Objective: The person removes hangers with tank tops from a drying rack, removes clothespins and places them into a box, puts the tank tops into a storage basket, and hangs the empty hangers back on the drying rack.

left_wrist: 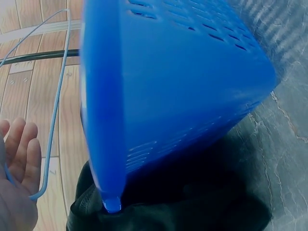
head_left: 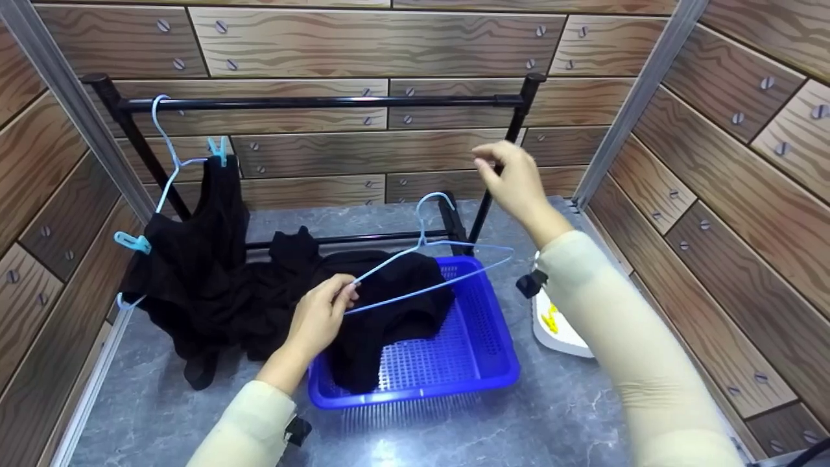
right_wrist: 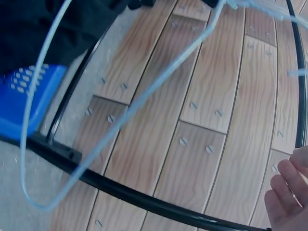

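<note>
My left hand (head_left: 322, 310) grips a light blue clothes hanger (head_left: 421, 295) by its left corner, the hook pointing up and away. The hanger's bare frame stretches over the blue basket (head_left: 499, 363) and the black garment (head_left: 402, 279) lying in it. In the left wrist view, the palm and fingers (left_wrist: 32, 163) are around the hanger's corner. My right hand (head_left: 515, 178) is raised in front of the rack's right post, its fingers loosely bent and nothing visible in them. The right wrist view shows those fingers (right_wrist: 284, 192) apart from the hanger (right_wrist: 120, 122).
A black rack (head_left: 324, 102) stands behind. On its left end hangs another blue hanger (head_left: 170, 139) with a black garment (head_left: 194, 259), clipped by light blue clothespins (head_left: 218, 150). A white tray (head_left: 564, 337) with yellow clothespins (head_left: 550, 319) sits right of the basket, partly behind my right sleeve.
</note>
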Demonstrator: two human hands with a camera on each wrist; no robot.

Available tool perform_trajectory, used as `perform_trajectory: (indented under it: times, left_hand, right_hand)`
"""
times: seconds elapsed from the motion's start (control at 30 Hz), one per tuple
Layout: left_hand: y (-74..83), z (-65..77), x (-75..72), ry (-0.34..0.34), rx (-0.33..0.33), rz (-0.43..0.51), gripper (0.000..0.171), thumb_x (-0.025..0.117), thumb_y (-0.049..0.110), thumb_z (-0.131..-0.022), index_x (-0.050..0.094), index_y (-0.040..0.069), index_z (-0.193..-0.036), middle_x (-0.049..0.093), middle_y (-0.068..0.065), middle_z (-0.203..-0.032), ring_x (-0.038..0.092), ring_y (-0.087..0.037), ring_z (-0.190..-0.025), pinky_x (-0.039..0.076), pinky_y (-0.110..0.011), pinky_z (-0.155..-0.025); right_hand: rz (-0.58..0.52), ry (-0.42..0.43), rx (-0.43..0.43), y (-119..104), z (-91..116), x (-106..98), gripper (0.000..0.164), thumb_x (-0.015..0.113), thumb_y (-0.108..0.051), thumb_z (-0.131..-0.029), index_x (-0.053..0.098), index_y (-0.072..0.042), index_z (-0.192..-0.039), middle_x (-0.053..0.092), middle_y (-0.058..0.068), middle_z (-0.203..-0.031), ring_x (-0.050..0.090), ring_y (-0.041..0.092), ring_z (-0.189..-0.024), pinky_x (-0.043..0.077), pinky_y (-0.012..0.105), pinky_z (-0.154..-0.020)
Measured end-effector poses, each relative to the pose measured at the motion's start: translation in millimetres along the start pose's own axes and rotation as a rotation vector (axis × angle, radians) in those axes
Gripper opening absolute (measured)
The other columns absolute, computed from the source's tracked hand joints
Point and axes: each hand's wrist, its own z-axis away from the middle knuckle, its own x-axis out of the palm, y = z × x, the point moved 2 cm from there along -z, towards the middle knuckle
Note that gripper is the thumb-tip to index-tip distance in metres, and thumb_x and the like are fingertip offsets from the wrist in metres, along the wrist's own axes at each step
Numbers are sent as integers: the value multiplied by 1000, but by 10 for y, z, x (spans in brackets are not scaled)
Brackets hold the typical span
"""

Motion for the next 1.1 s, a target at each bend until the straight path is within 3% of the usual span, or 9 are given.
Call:
perform_trajectory:
  times: [0.3,0.47,0.67,0.9,1.1]
  left_hand:
    - [-7,-41,-9,1,14,14,16,50,29,-95,64,21,-95,61,14,-78,60,4,-70,49,-19,-64]
    - [-20,-56,-18,27,9,11,17,50,30,-94,64,21,-95,60,15,-78,60,4,-69,49,-20,-63]
    - [-35,-40,-26,38,6,2,17,50,30,-94,64,20,-95,61,17,-78,60,4,-69,49,-20,-64]
    - [-26,-48,-40,63,6,9,18,52,27,-94,65,15,-95,62,15,-78,60,3,-69,49,-19,-65]
    - [23,-59,-55,68,-10,89,15,53,24,-93,65,14,-94,62,11,-78,61,0,-69,50,-19,-65]
  right_hand:
    - [114,117,-52,32,-227,-147,23,58,-18,-89,66,-6,-107,63,7,-108,53,25,-105,35,35,-95]
    - [200,147,-88,59,-312,-147,31,57,-20,-88,61,-7,-116,55,9,-122,45,27,-117,30,34,-102]
    - [308,96,-127,142,-364,-130,44,55,-22,-89,49,-9,-131,41,11,-138,32,27,-130,18,33,-109]
    - [342,32,-119,186,-417,-146,49,55,-22,-89,43,-9,-135,38,11,-141,30,28,-132,16,33,-110]
    - [371,-16,-96,175,-484,-155,54,56,-21,-88,40,-9,-138,35,11,-143,27,30,-133,15,34,-111]
